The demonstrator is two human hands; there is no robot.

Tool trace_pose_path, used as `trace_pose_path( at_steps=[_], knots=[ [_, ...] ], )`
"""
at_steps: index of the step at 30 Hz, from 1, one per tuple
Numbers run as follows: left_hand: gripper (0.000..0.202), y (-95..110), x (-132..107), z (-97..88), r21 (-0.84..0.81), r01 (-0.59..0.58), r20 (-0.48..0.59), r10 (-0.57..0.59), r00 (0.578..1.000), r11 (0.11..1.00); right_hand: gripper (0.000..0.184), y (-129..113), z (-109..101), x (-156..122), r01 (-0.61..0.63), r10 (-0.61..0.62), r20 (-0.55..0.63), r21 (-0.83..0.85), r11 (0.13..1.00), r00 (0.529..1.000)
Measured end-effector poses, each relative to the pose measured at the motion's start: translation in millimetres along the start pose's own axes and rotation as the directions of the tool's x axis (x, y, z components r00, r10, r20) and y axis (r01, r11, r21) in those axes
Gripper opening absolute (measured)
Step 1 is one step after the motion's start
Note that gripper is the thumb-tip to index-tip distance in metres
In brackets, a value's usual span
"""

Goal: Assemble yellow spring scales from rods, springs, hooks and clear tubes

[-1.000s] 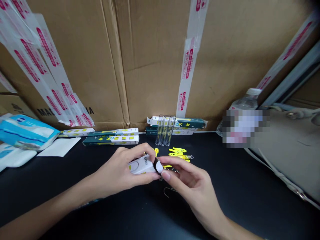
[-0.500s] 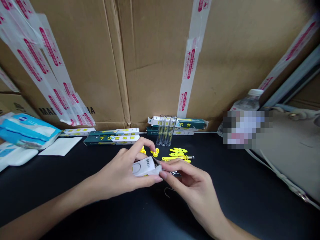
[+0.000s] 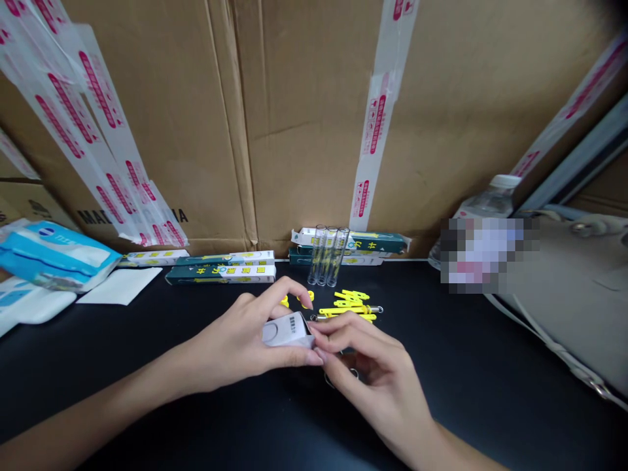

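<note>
My left hand (image 3: 235, 343) grips a small white-grey carton (image 3: 287, 330) with printed dark text on its top. My right hand (image 3: 375, 369) is at the carton's right end, its fingertips pinching the end. Yellow plastic clips (image 3: 348, 307) lie just beyond my right hand, with a metal-tipped piece at their right end. Two small curled yellow pieces (image 3: 305, 299) sit behind my left fingers. A bent wire hook (image 3: 352, 374) shows only in part beneath my right palm.
Several clear glass tubes (image 3: 324, 256) lean on green-and-white boxes (image 3: 348, 243) at the back of the black table (image 3: 147, 340). More such boxes (image 3: 220, 275) lie to their left, with a blue packet (image 3: 56, 256) far left. A plastic water bottle (image 3: 490, 196) and a beige bag (image 3: 569, 288) stand right, before a taped cardboard wall (image 3: 299, 131).
The carton has turned, and its dark open end no longer shows. My right fingers have closed over that end. The wire hook is now mostly covered by my right hand.
</note>
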State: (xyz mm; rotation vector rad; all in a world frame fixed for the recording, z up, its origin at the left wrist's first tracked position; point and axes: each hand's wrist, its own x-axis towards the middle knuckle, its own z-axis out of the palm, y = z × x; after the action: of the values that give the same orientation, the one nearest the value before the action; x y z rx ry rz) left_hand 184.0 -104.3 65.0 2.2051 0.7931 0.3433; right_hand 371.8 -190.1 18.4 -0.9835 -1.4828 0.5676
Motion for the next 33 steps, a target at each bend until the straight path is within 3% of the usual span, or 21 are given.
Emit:
trace_pose_path(
  at_steps=[7, 10, 14, 18, 23, 26, 29, 33],
  knots=[
    [0.045, -1.0, 4.5, -1.5, -0.066, -0.032, 0.011, 0.033, 0.999, 0.997, 0.025, -2.0, 2.7, -11.5, 0.227, -0.215, 0.072, -0.266, 0.937, 0.974],
    [0.046, -1.2, 7.7, -4.0, -0.11, -0.03, -0.011, 0.029, 1.0, 0.993, 0.038, -1.0, 5.4, -16.2, 0.269, -0.234, 0.137, -0.364, 0.892, 0.963],
    [0.048, -9.7, 9.1, -6.2, -0.052, -0.009, 0.012, 0.01, 1.0, 0.999, 0.048, 1.7, 7.2, -19.2, 0.34, -0.242, 0.273, -0.408, 0.847, 0.931],
    [0.045, -26.2, 8.9, -6.8, 0.011, -0.076, 0.046, 0.076, 0.996, 0.997, 0.057, 3.2, 5.7, -19.4, 0.321, -0.155, 0.387, -0.412, 0.853, 0.909],
    [0.027, -36.0, 9.6, -18.6, 0.272, -0.099, -0.029, 0.111, 0.993, 0.957, 0.056, -2.4, -1.5, -14.2, 0.163, -0.016, 0.338, -0.413, 0.896, 0.941],
    [0.029, -42.6, 14.9, -36.1, 0.566, -0.07, -0.147, 0.184, 0.972, 0.821, 0.049, -11.1, -6.2, -9.3, 0.184, -0.066, 0.288, -0.404, 0.896, 0.955],
    [0.035, -57.9, 26.2, -56.4, 0.631, -0.03, -0.211, 0.209, 0.955, 0.776, 0.048, -18.4, -8.4, -6.2, 0.296, -0.168, 0.356, -0.343, 0.891, 0.919],
    [0.037, -82.8, 48.7, -74.3, 0.664, -0.025, -0.247, 0.251, 0.936, 0.748, 0.046, -18.0, -9.7, -9.6, 0.435, -0.253, 0.515, -0.269, 0.859, 0.819]
  ],
)
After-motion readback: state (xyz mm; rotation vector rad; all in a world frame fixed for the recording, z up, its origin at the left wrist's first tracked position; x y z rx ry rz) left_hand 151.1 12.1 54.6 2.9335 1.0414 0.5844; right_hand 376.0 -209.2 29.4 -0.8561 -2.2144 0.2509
